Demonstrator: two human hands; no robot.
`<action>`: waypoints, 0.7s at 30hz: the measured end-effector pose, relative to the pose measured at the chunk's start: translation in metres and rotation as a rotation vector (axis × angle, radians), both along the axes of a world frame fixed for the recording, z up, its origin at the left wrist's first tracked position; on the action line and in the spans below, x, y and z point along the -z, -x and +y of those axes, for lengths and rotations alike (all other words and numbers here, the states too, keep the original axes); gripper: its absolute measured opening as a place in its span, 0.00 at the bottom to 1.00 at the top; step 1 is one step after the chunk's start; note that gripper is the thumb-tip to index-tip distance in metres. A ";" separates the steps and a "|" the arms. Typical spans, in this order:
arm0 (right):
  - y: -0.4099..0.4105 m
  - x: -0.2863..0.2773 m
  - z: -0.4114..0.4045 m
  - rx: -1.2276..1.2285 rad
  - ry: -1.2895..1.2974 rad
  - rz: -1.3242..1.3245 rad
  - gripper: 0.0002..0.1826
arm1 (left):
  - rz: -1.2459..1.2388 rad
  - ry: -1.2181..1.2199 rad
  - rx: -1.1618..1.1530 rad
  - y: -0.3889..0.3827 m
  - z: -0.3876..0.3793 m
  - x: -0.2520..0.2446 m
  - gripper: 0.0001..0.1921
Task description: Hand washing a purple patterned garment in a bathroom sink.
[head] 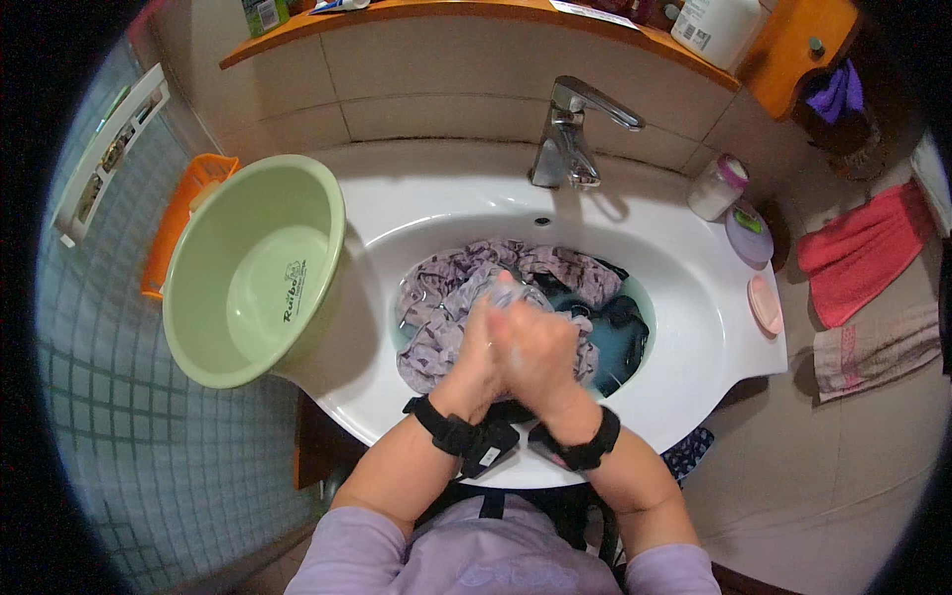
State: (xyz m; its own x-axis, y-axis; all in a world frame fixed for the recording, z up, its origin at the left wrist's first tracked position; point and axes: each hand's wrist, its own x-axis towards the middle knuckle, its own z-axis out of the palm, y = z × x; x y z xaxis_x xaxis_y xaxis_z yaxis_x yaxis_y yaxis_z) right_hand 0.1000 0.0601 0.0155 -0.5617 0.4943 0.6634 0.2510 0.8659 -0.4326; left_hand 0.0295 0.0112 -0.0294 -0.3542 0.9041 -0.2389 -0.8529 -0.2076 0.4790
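A lavender garment with a dark print (435, 357) lies bunched and wet in the water of the white washbasin (692, 297). My left hand (482, 353) and my right hand (544, 346) press together over it in the middle of the basin. Both grip a soapy fold of this cloth, which sticks out beyond my fingers; the part between my palms is hidden. Dark fabric (628, 335) soaks in the bluish water to the right of my hands. Each of my wrists wears a black strap with a small box.
A light green plastic basin (253, 297) is tilted at the washbasin's left end, by an orange basket (175, 223). Behind the bowl rises a chrome faucet (561, 141). A jar (718, 187), a purple soap dish (749, 236) and a pink dish (764, 305) line the right rim.
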 end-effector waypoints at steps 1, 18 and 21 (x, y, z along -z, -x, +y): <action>-0.001 -0.010 -0.015 -0.102 -0.093 -0.002 0.15 | -0.075 -0.336 0.139 0.011 -0.008 0.023 0.15; -0.046 -0.023 0.053 -0.333 1.032 0.067 0.13 | 0.696 0.125 -0.113 0.034 -0.015 -0.046 0.05; -0.048 -0.022 0.053 -0.293 0.851 0.057 0.12 | 0.755 0.079 -0.131 0.028 -0.018 -0.059 0.07</action>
